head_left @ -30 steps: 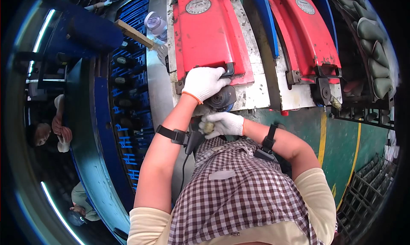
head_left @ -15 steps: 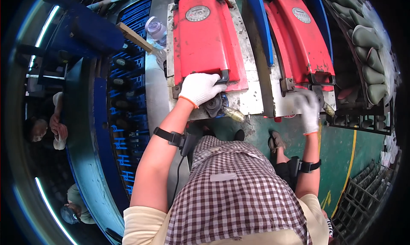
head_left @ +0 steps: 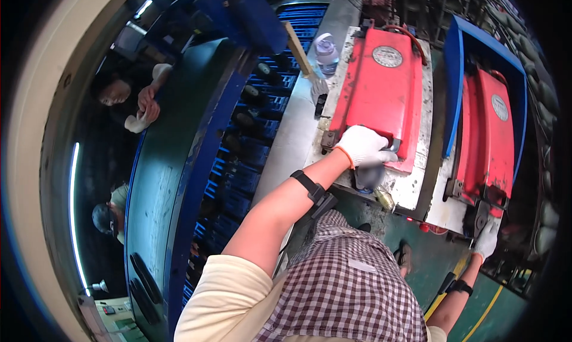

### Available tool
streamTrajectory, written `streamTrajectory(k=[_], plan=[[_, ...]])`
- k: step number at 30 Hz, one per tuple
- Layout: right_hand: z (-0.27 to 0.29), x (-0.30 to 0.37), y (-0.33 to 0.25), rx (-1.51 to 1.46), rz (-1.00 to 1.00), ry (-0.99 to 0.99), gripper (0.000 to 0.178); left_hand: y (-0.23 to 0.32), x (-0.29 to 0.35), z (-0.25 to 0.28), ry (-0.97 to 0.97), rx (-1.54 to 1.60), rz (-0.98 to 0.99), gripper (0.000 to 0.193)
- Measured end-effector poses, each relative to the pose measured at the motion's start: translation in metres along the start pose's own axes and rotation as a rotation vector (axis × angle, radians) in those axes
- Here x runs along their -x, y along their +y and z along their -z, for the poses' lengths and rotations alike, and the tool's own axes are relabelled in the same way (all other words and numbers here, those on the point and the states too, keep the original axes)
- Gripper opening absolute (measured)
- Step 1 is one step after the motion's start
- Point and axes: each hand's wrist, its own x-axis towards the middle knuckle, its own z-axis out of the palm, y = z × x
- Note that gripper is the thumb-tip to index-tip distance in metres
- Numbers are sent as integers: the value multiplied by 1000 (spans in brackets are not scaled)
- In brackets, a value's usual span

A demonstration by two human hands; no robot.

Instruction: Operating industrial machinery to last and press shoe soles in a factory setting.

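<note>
At two o'clock, the red left cover (head_left: 376, 94); at three, the red right cover (head_left: 488, 142).
Bottle (head_left: 326, 53) at one o'clock; gloved left hand (head_left: 364, 148) at three, fingers curled round the left cover's handle (head_left: 394, 144); gloved right hand (head_left: 487, 240) at four, by the right cover's knob (head_left: 481, 218), whether spread or pinching I cannot tell.

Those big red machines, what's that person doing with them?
A person in a checked apron has an arm out to each one. The white-gloved left hand is curled over the handle at the front of the left red machine. The right hand, gloved too, is down at the front of the right red machine, by a dark part; whether it grips is hard to tell.
</note>
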Motion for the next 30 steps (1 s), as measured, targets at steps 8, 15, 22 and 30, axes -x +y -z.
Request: streamTrajectory(k=[8, 15, 22, 30], plan=[[-4, 0, -2, 45, -37, 30, 65, -1, 2, -1, 79, 6, -4, 58], [1, 5, -7, 25, -39, 66, 67, 2, 0, -2, 85, 21, 26, 57], [-8, -3, 1, 24, -33, 66, 67, 5, 0, -2, 127, 20, 51, 58], [9, 5, -15, 45, -40, 5, 68, 5, 1, -5, 117, -19, 55, 56]])
